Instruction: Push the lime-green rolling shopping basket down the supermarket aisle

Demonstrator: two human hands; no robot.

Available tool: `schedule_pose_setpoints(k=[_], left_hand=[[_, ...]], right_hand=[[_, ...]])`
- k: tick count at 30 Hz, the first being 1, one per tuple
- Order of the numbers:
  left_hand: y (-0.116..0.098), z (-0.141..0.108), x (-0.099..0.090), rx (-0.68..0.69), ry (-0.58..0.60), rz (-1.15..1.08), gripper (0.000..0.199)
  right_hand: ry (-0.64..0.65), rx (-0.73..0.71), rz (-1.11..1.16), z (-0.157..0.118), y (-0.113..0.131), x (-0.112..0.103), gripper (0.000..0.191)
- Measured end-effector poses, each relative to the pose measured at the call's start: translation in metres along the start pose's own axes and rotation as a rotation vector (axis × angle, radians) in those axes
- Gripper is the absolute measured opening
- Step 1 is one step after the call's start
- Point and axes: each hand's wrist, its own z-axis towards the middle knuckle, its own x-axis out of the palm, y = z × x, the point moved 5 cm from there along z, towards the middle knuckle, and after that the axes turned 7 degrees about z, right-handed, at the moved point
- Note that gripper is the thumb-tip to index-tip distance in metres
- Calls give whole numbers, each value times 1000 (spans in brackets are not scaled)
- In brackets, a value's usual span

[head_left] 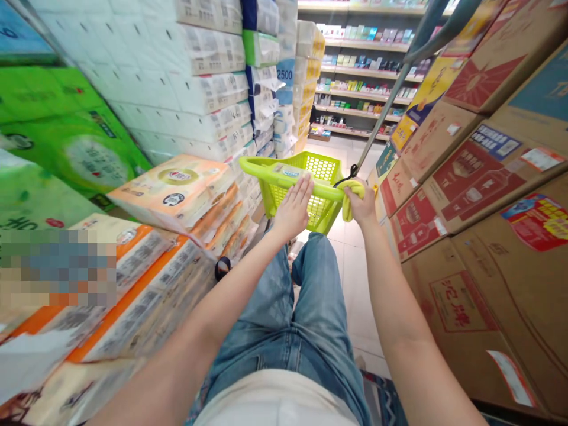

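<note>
The left hand (293, 207) lay flat with fingers spread on the handle of a lime-green plastic shopping basket (322, 168), held out ahead above the tiled floor (350, 278), while the right hand (358, 204) clamped a yellow cloth (348, 198) against the handle.

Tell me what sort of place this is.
Probably a supermarket aisle: tissue packs stacked high on the left, cartons printed with bottles on the right, stocked shelves ahead, and a lime-green shopping basket under the left hand.
</note>
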Motion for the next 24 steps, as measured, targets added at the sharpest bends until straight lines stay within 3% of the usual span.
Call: schedule_pose_setpoints(k=[5, 10, 18, 24], left_hand=[[6, 21, 15, 2, -6, -20, 90], [23, 51, 33, -65, 26, -18, 82], [73, 105, 56, -246, 160, -99, 58], [99, 128, 69, -310, 191, -189, 69]], right_hand=[[-79, -8, -51, 9, -12, -2, 14], [-80, -51, -229, 25, -16, 10, 15], [137, 11, -319, 50, -17, 49, 22], [186, 28, -346, 48, -3, 74, 31]])
